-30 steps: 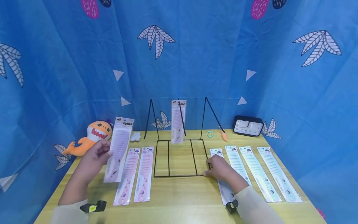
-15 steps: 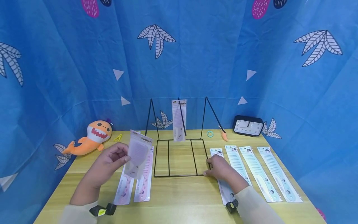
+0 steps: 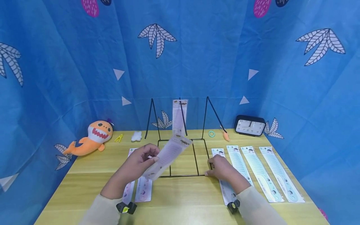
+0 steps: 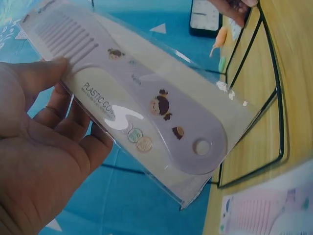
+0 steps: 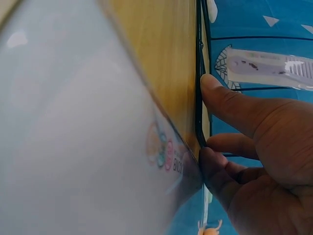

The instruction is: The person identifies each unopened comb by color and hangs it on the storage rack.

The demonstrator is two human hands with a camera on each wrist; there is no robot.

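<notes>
My left hand [image 3: 140, 164] pinches a packaged purple comb [image 3: 168, 154] between thumb and fingers. The pack tilts up to the right and overlaps the black wire rack [image 3: 196, 161] in the head view. Up close in the left wrist view, the comb's handle [image 4: 195, 129] has a round hole and printed girl figures. At the rack's front right corner, my right hand [image 3: 222, 168] holds the wire; the right wrist view shows thumb and fingers [image 5: 234, 103] on either side of it. A second purple comb [image 3: 177, 117] hangs in its pack from the rack's middle hook.
Two packaged pink combs [image 3: 144, 190] lie left of the rack. Several packaged blue combs [image 3: 260, 175] lie to the right, one partly under my right forearm. Along the back are a shark plush [image 3: 98, 134], yellow clip [image 3: 118, 138], green ring [image 3: 211, 133] and alarm clock [image 3: 249, 126].
My left hand has carried the purple comb rightward from the left side to over the rack, tipping the pack over to the right. My right hand stays at the rack's corner.
</notes>
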